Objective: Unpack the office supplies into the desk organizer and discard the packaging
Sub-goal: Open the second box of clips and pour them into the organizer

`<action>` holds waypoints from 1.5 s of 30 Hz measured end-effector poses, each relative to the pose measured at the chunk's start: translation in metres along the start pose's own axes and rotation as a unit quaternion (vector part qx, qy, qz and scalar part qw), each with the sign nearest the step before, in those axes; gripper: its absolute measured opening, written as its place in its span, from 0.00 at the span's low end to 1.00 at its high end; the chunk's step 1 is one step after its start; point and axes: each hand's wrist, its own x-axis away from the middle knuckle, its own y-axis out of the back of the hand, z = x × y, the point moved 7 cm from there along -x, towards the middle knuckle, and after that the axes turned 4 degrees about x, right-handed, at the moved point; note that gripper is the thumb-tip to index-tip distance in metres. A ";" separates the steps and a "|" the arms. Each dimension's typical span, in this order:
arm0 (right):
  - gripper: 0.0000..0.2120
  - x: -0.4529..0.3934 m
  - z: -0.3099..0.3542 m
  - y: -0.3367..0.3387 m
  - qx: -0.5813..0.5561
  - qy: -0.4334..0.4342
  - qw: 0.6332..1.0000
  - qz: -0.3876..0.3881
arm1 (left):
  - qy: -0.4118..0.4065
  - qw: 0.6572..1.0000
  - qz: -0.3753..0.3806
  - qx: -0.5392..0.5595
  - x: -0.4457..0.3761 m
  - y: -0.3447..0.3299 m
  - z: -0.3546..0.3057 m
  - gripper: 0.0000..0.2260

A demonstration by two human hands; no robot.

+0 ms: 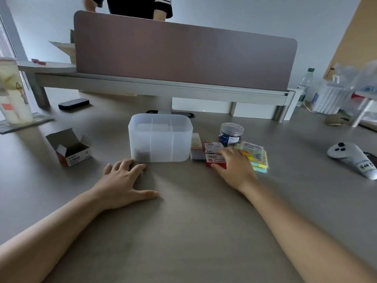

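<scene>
In the head view, a red box [214,158] at centre right is gripped by the right hand [234,166], presumably for unpacking, just beside the desk organizer [160,137] (mid-frame). The left hand [124,180] is rested flat, fingers relaxed, at the organizer's lower left corner, apparently to steady it; open desk [183,231] is left below, and an emptied carton [68,148] lies apart at left.

Two bare arms on a grey desk [183,231]. Left hand [124,180] flat on the top, fingers spread, fingertips just beside a see-through organizer [161,137] with dividers; something small and dark in its left part. Right hand [234,166] on a red box [214,156], fingers curled over it, thumb at the near edge. Colourful sticky notes [257,158] just beside that hand. Round clear jar [231,133] behind the red box. Small narrow pack [196,147] between organizer and red box. Open empty carton [68,148] well to the left. Pinkish divider panel [183,56] at the back.
</scene>
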 end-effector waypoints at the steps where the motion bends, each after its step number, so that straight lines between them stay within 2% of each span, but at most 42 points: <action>1: 0.23 -0.004 -0.003 -0.002 -0.009 -0.009 1.000 0.000 | -0.001 1.000 -0.002 0.002 0.000 0.000 0.000 0.66; 4: 0.25 -0.019 -0.009 -0.004 -0.060 -0.035 0.998 0.003 | -0.001 1.000 -0.005 0.010 0.000 0.000 0.001 0.65; 8: 0.27 -0.041 -0.016 -0.013 -0.100 -0.064 0.991 0.057 | 0.004 1.000 0.001 0.018 0.002 0.001 0.000 0.65; 13: 0.26 -0.054 -0.022 -0.013 -0.141 -0.075 0.986 0.042 | 0.006 1.000 0.011 0.016 0.003 0.002 -0.002 0.65; 16: 0.28 -0.052 -0.025 -0.006 -0.154 -0.073 0.985 0.001 | 0.009 1.000 0.015 0.019 0.004 0.001 -0.003 0.58; 18: 0.28 -0.046 -0.024 0.007 -0.163 -0.069 0.982 -0.068 | 0.005 1.000 0.013 0.024 0.004 0.002 -0.004 0.54; 21: 0.27 -0.028 -0.015 0.030 -0.243 -0.051 0.956 -0.155 | -0.010 0.999 0.005 0.052 0.004 0.003 -0.003 0.61; 23: 0.26 -0.014 0.000 0.037 -0.303 -0.027 0.941 -0.146 | -0.019 0.994 -0.019 0.104 0.007 0.008 -0.005 0.59; 26: 0.21 0.005 0.033 0.031 -0.385 0.017 0.921 -0.065 | -0.040 0.966 -0.080 0.244 0.012 0.018 -0.016 0.37; 29: 0.19 0.015 0.065 0.015 -0.432 0.056 0.900 0.018 | -0.074 0.902 -0.073 0.419 0.016 0.021 -0.030 0.29; 31: 0.18 0.016 0.081 0.011 -0.448 0.076 0.890 0.039 | -0.099 0.867 -0.064 0.484 0.018 0.024 -0.035 0.25; 33: 0.17 0.016 0.091 0.011 -0.458 0.088 0.883 0.044 | -0.105 0.846 -0.082 0.517 0.019 0.028 -0.031 0.22; 37: 0.14 0.014 0.102 0.005 -0.434 0.102 0.893 0.058 | -0.097 0.839 -0.130 0.519 0.016 0.033 -0.019 0.14; 42: 0.06 0.012 0.105 0.002 -0.411 0.122 0.899 0.090 | -0.096 0.805 -0.091 0.579 0.013 0.032 -0.013 0.12; 45: 0.06 0.012 0.107 0.002 -0.384 0.134 0.909 0.095 | -0.088 0.783 -0.067 0.612 0.011 0.029 -0.010 0.11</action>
